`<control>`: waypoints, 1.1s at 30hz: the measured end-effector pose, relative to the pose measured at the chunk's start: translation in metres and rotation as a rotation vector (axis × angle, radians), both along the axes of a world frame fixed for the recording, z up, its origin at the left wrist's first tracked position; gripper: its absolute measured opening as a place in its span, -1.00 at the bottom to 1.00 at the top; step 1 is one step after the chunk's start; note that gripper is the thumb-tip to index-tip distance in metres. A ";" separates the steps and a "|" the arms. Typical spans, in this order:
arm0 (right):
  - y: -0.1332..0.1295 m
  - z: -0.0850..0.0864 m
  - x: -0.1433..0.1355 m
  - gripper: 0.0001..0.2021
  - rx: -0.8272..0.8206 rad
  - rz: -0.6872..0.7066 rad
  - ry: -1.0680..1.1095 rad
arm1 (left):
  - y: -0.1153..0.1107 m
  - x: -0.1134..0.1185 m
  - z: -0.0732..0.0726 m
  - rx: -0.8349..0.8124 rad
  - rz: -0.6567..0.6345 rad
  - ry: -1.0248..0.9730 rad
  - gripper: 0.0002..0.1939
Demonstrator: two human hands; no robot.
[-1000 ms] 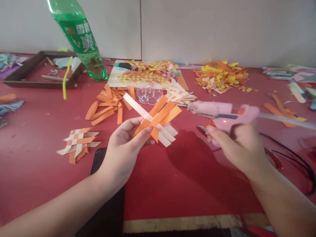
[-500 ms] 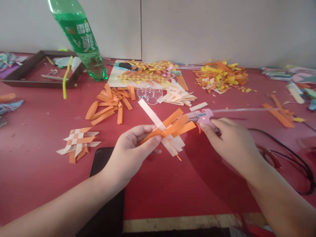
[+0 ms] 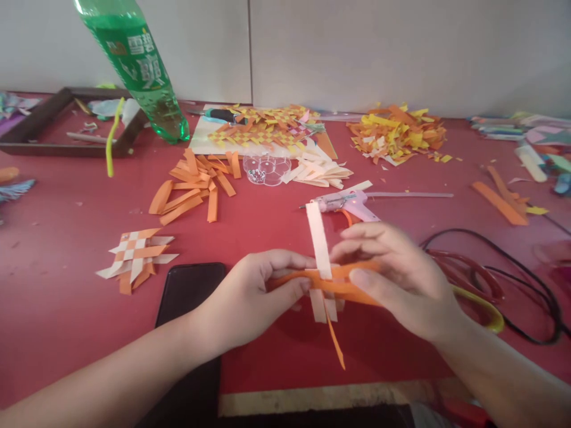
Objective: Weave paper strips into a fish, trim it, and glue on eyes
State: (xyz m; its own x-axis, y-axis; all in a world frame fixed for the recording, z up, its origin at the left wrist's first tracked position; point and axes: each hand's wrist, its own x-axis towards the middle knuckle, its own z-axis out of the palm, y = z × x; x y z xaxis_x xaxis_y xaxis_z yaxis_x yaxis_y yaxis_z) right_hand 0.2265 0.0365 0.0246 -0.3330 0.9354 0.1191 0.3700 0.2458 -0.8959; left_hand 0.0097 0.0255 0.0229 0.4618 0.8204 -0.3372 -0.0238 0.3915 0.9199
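Weave (image 3: pixel 326 274), one, looking part-done: I am holding it above the worktop (image 3: pixel 267 365) nearer the front edge, left hand (image 3: pixel 254 294) pinching it, right hand (image 3: pixel 405 279) curling at its orange end; whether that grip is pinching, I cannot tell. Checked piece (image 3: pixel 135 252), one, looking fuller: lying left. Orange strips (image 3: pixel 213 202), cream strips (image 3: pixel 322 169): lying loose toward the back edge.

The crossed orange and cream strips (image 3: pixel 318 241) are paper, thin and dull. The pink glue gun (image 3: pixel 355 205) is smooth plastic, and its clear glue stick (image 3: pixel 410 195) has a little shine. The green bottle (image 3: pixel 134 62) is see-through plastic, very glossy. The little dish (image 3: pixel 277 169) is clear, shiny plastic too. The red table top (image 3: pixel 379 365) is smooth with a soft shine. Its front edge (image 3: pixel 312 398) looks like rough wood, but it is blurry there.
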 end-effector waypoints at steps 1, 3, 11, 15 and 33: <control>-0.001 0.000 -0.002 -0.76 -0.051 0.007 0.001 | 0.000 0.001 0.001 -0.005 -0.005 -0.009 -0.83; -0.001 0.001 -0.005 -0.80 -0.089 0.001 -0.003 | 0.000 0.001 0.001 -0.036 -0.004 -0.050 -0.86; 0.000 0.000 -0.008 -0.83 -0.028 -0.044 0.065 | 0.001 0.001 -0.002 -0.040 0.116 -0.025 -0.87; -0.002 -0.004 -0.008 -0.88 0.011 -0.072 -0.019 | 0.000 -0.001 -0.001 -0.071 0.107 -0.046 -0.89; -0.004 -0.005 -0.008 -0.86 0.074 -0.042 -0.019 | 0.003 0.000 -0.001 -0.053 0.095 0.019 -0.82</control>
State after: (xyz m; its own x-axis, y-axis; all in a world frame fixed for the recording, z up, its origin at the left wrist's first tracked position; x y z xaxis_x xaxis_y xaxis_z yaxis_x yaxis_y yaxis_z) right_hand 0.2182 0.0328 0.0193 -0.2962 0.9375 0.1829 0.3983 0.2953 -0.8684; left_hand 0.0092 0.0281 0.0224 0.3762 0.8409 -0.3890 -0.0462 0.4364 0.8986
